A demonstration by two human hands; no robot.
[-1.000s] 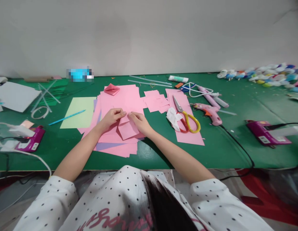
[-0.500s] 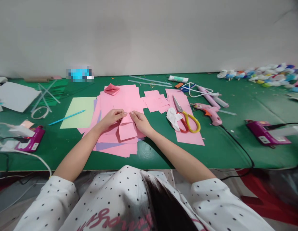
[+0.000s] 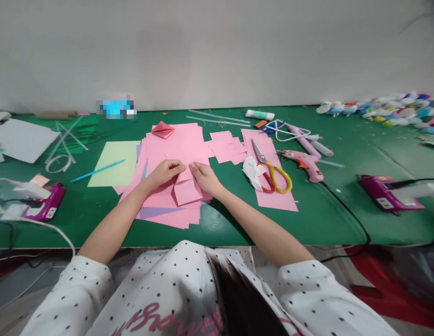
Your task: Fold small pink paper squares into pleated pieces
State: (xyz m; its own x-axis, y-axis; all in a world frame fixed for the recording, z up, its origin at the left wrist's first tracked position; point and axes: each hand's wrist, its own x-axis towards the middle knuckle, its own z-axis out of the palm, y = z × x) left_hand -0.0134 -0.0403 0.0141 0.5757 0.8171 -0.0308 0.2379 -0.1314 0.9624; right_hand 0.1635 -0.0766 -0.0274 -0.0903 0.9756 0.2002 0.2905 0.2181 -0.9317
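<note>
A creased piece of pink paper (image 3: pixel 188 190) is pinched along its upper part between my two hands. My left hand (image 3: pixel 167 171) grips it from the left, thumb and fingers closed. From the other side my right hand (image 3: pixel 204 177) holds it the same way, the two thumbs close together. The paper's lower flap hangs towards me, over a stack of pink sheets (image 3: pixel 178 140) with some purple sheets among them. On the stack's far left corner rests a folded pink paper piece (image 3: pixel 163 130).
Right of the stack lie small pink squares (image 3: pixel 225 147), scissors (image 3: pixel 273 173) on a pink strip, a pink glue gun (image 3: pixel 304 164) and a glue stick tube (image 3: pixel 259 115). To the left are a pale green sheet (image 3: pixel 110 163), a blue pencil (image 3: pixel 97 171) and a purple power strip (image 3: pixel 50 205).
Both hands shift very slightly with the pink paper, and its lower flap tilts a little. Everything else stays in place.
</note>
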